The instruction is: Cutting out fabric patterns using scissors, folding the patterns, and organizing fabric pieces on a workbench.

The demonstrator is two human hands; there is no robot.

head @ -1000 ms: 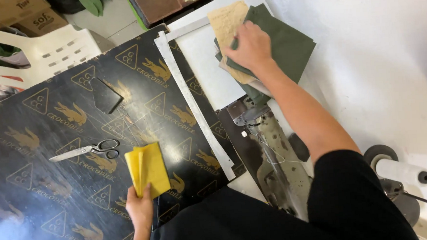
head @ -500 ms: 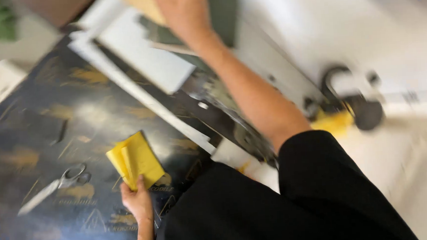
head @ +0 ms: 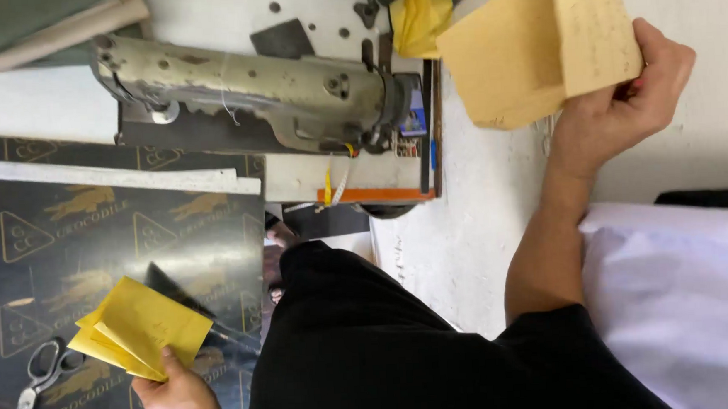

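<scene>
My left hand [head: 177, 394] grips a small stack of bright yellow sheets [head: 140, 326] by their lower corner, over a black patterned board [head: 92, 244]. My right hand [head: 616, 108] is raised at the upper right and holds a tan paper piece [head: 538, 46] that is folded at its top. That tan piece hangs over the pale floor, to the right of a grey sewing machine [head: 250, 86]. My black trousers [head: 371, 345] fill the lower middle.
Scissors [head: 37, 379] lie on the black board left of the yellow sheets. A white strip [head: 114, 180] runs along the board's top edge. Green and beige fabric [head: 39, 22] lies at the top left. A yellow cloth [head: 420, 15] sits behind the machine. White fabric [head: 684, 296] covers the lower right.
My right hand has lifted the tan piece off the green fabric and carried it right, past the sewing machine. The view has swung to the right. My left hand still holds the yellow sheets.
</scene>
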